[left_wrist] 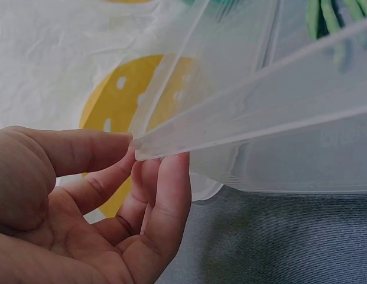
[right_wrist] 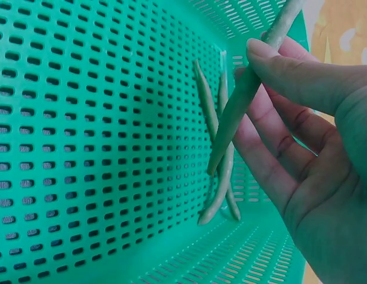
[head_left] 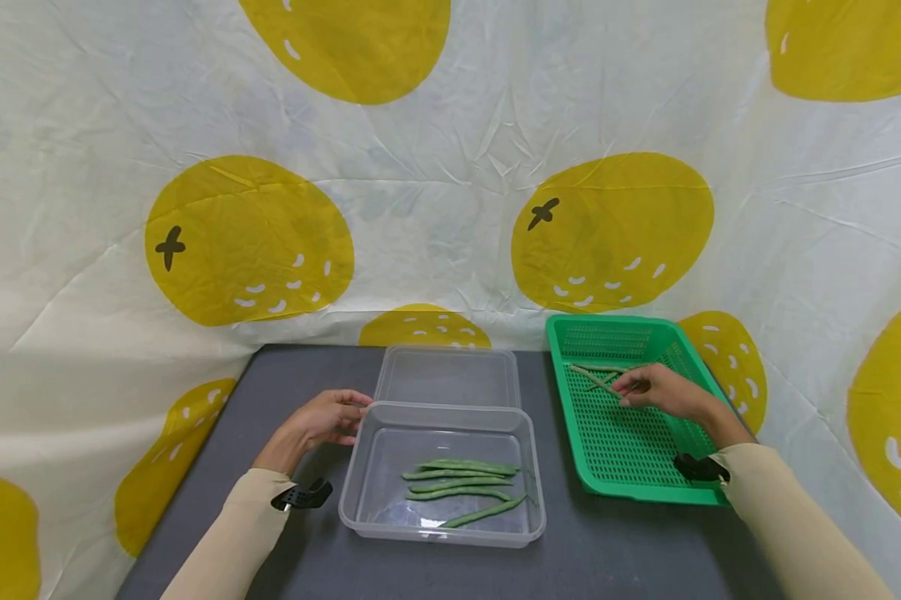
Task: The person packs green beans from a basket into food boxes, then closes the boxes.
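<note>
My right hand pinches a green bean between thumb and fingers, over the green basket. Below it, a few more green beans lie crossed at the basket's far end. With thumb and fingertips, my left hand holds the rim corner of a clear plastic container; the left wrist view shows the thumb tip at the corner and the other fingers beneath. Several green beans lie inside the container, mostly side by side and crosswise.
Behind the container lies a clear plastic lid, partly overlapped by it. Everything stands on a dark grey table. A white cloth with yellow fruit prints hangs behind and along the sides. The basket's raised walls surround the right hand.
</note>
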`<state>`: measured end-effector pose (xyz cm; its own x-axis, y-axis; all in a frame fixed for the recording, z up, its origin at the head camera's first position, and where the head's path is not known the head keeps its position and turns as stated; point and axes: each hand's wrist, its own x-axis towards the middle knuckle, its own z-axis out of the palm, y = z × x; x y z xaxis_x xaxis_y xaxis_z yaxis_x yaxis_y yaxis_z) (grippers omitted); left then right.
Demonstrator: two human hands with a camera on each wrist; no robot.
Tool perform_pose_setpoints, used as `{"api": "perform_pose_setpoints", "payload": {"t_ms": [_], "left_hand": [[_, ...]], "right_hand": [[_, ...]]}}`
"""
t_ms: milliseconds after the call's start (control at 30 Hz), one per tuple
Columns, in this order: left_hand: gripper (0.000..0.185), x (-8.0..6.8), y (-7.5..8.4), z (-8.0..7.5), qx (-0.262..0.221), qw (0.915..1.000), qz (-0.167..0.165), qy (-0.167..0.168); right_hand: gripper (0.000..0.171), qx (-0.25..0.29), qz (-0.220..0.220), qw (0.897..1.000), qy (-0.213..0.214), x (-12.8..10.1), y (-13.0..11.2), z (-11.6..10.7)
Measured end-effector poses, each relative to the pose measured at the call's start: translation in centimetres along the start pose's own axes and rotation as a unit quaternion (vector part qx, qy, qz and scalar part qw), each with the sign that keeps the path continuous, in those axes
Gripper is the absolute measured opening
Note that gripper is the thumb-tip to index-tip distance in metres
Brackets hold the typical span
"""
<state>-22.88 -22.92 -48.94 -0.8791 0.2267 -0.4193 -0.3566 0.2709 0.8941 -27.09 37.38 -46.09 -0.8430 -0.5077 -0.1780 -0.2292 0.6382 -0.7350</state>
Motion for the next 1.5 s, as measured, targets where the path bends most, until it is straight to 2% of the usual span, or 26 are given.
{"api": "perform_pose_setpoints", "payload": {"t_ms": [200, 500, 800, 1133, 1500], "left_hand": [[0.037, 0.1, 0.0, 0.0, 0.000, 1.0000, 0.002, -0.003], [0.037, 0.1, -0.3, -0.1, 0.002, 1.0000, 0.007, -0.006], [0.037, 0.0, -0.3, -0.1, 0.003, 0.9999, 0.008, -0.008], [0.038, 0.0, -0.3, -0.2, 0.005, 0.9999, 0.008, -0.014], [0.038, 0.1, -0.2, -0.2, 0.007, 0.9999, 0.002, -0.014]], "right_hand": [[0.027, -0.005, -0.014, 1.000, -0.004, -0.1, -0.8, 0.1], [0.031, 0.004, -0.025, 1.000, -0.002, -0.3, -2.3, 0.6], [0.028, -0.008, -0.040, 0.999, 0.000, -0.2, -3.8, 1.4], [0.021, -0.015, -0.075, 0.997, 0.006, 0.1, -5.4, 2.5], [0.027, -0.003, -0.094, 0.996, -0.003, 0.6, -7.4, 3.9]]}}
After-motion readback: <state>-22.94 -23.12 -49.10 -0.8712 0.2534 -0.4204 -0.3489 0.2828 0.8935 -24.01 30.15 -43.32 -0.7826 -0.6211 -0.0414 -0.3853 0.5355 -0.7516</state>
